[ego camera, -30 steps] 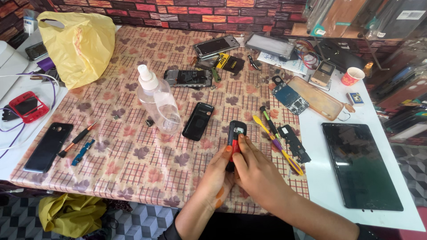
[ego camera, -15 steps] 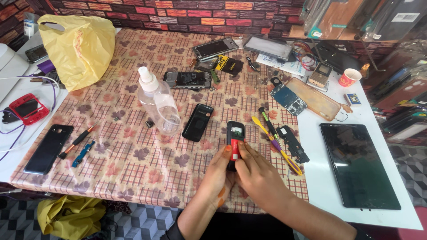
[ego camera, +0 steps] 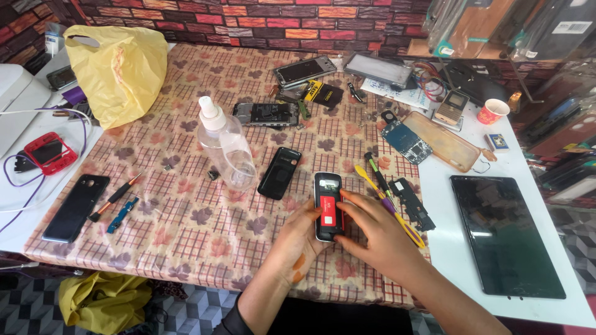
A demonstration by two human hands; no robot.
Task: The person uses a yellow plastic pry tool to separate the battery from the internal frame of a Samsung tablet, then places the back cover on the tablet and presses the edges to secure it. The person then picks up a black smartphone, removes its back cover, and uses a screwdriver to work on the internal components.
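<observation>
Both hands meet over a small open-backed phone (ego camera: 327,205) with a red battery showing, lying on the patterned tablecloth (ego camera: 186,236) near the table's front edge. The left hand (ego camera: 297,239) cradles its left side; the right hand (ego camera: 379,232) lays fingertips on the battery. Just left lies a black back cover (ego camera: 280,172), then a clear spray bottle (ego camera: 228,149). A yellow pry tool (ego camera: 388,201) lies right; a dark tablet (ego camera: 503,232) rests farther right.

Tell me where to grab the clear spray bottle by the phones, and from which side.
Take the spray bottle around its clear body, just below the white nozzle, coming from above. It lies tilted on the tablecloth with its nozzle toward the wall, so the round body is open on both sides. Come from its left: the black phone lies close on its right.
</observation>
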